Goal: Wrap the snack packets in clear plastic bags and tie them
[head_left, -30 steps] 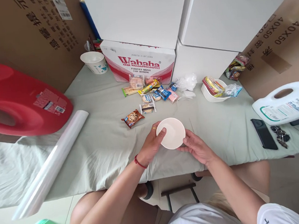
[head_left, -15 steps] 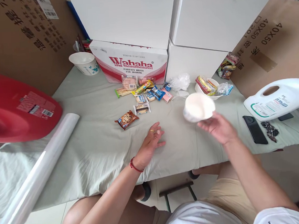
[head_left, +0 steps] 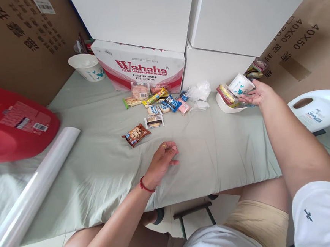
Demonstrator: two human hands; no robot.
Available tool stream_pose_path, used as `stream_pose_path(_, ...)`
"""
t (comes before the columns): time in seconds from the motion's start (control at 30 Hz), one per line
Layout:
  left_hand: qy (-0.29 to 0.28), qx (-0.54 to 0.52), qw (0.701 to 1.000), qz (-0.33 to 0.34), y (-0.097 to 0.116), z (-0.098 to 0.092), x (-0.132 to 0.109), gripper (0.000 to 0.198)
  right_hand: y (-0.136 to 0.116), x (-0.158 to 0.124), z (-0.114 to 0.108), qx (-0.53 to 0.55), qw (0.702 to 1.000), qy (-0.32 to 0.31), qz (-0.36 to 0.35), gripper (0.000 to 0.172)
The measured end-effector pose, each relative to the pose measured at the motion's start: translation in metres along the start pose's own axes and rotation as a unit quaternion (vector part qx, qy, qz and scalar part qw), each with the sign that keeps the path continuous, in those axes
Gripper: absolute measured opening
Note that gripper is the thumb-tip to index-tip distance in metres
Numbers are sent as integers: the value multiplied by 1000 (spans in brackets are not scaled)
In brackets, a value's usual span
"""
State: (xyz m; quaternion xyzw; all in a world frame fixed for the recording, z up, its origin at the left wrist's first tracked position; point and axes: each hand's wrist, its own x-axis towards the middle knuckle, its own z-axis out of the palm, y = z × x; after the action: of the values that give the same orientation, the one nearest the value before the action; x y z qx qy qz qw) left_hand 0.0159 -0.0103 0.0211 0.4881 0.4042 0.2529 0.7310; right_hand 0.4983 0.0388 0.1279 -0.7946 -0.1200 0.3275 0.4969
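Observation:
My right hand (head_left: pixel 255 93) is at the far right of the cloth, gripping a white paper bowl (head_left: pixel 240 85) with a blue-green print. The paper bowl is tilted, over a white container (head_left: pixel 229 109) with packaged snacks (head_left: pixel 227 95) in it. Whether it rests on them I cannot tell. My left hand (head_left: pixel 164 157), with a ring and red bracelet, is low over the cloth, fingers loosely bent and apart, holding nothing. Nearest to it lies a brown cookie packet (head_left: pixel 136 135). Beyond are a biscuit packet (head_left: pixel 154 121) and several other wrapped snacks (head_left: pixel 155 97).
Another paper bowl (head_left: pixel 88 68) stands at the back left beside a Wahaha carton (head_left: pixel 142 70). Clear crumpled plastic (head_left: pixel 199 91) lies near the white boxes. A red jug (head_left: pixel 16 120) and a plastic roll (head_left: pixel 39 190) are on the left, a white jug (head_left: pixel 319 107) on the right.
My right hand has carried the paper bowl right and back to the snack container, and the bowl has tipped over. My left hand has barely moved. The view has shifted slightly.

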Motion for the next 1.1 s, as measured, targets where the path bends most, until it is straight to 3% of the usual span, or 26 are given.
stream_pose_path(0.1,12,7,1000,10,0,-1,1,56,12,-16,-14,-1,998,56,-33,48)
stream_pose_path(0.2,39,20,999,31,0,-3,2,48,39,-47,-17,-10,992,44,-118,32)
stream_pose_path(0.27,56,37,997,39,0,-6,3,44,64,-72,-4,-38,984,23,-170,19)
stream_pose_path(0.33,77,53,995,42,1,-10,4,37,91,-97,19,-77,979,-28,-186,20)
stream_pose_path(0.4,97,77,991,50,0,-16,4,27,112,-118,51,-163,954,-124,-219,28)
stream_pose_path(0.5,97,182,973,106,-3,-23,3,12,123,-141,108,-275,870,-279,-300,31)
stream_pose_path(0.63,16,414,901,130,-4,-27,2,18,107,-158,190,-332,756,-399,-398,26)
stream_pose_path(0.7,-5,491,865,108,-3,-28,3,19,94,-167,229,-352,707,-418,-448,23)
stream_pose_path(0.8,-17,541,835,99,-2,-29,5,22,76,-181,281,-374,655,-414,-510,23)
stream_pose_path(0.97,-33,560,818,127,-7,-31,9,23,47,-196,361,-420,597,-320,-604,24)
stream_pose_path(1.1,-51,549,821,149,-12,-29,11,19,23,-188,453,-427,561,-298,-644,18)
